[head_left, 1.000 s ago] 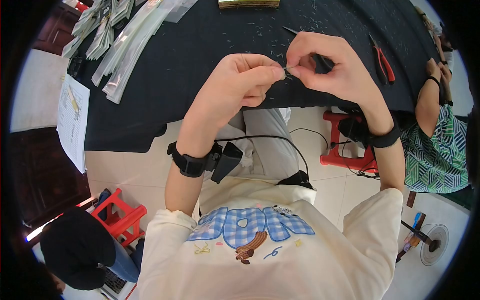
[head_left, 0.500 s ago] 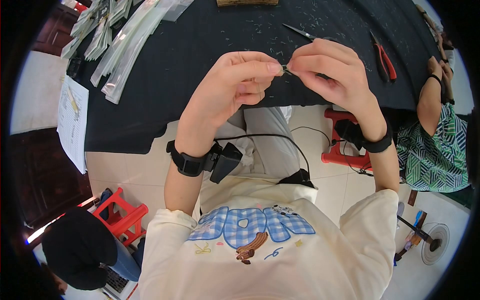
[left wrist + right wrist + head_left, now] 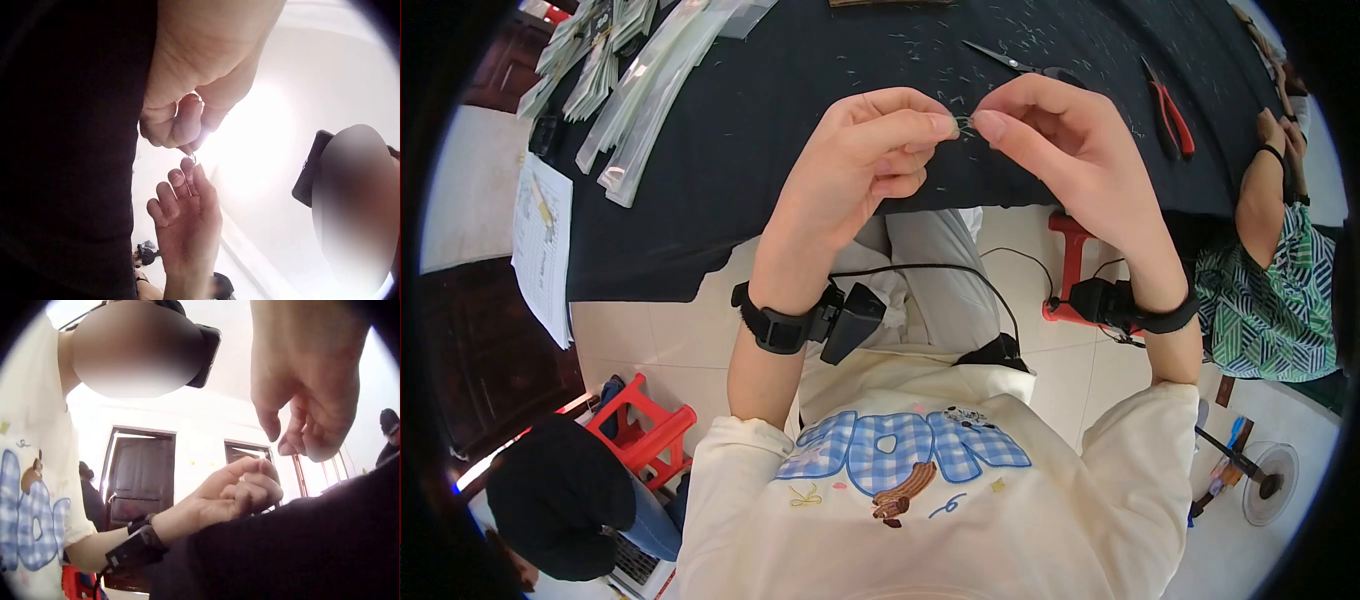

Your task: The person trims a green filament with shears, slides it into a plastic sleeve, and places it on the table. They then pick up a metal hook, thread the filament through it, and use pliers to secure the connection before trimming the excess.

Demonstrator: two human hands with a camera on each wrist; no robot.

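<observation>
In the head view my left hand [image 3: 870,150] pinches a small piece of thin, pale strands [image 3: 964,122] between thumb and forefinger, its other fingers curled. Most of the piece is hidden by the fingertips. My right hand [image 3: 1070,145] is close beside it, thumb and forefinger right at the strand ends. The right wrist view has a narrow gap between the right thumb and forefinger [image 3: 312,406], above the left hand [image 3: 240,490]. Both hands are over the front of the black cloth-covered table [image 3: 800,60].
Scissors [image 3: 1000,55] lie behind the right hand, red-handled pliers [image 3: 1170,120] farther right. Small clippings dot the cloth. Clear plastic sleeves [image 3: 650,110] and a written sheet [image 3: 543,250] are at left. Another person's arm [image 3: 1255,200] rests at the right edge.
The right hand first pinched at the strands with bent fingers; now its thumb and forefinger are parted more loosely there. The left hand keeps its pinch. The scissors show more fully.
</observation>
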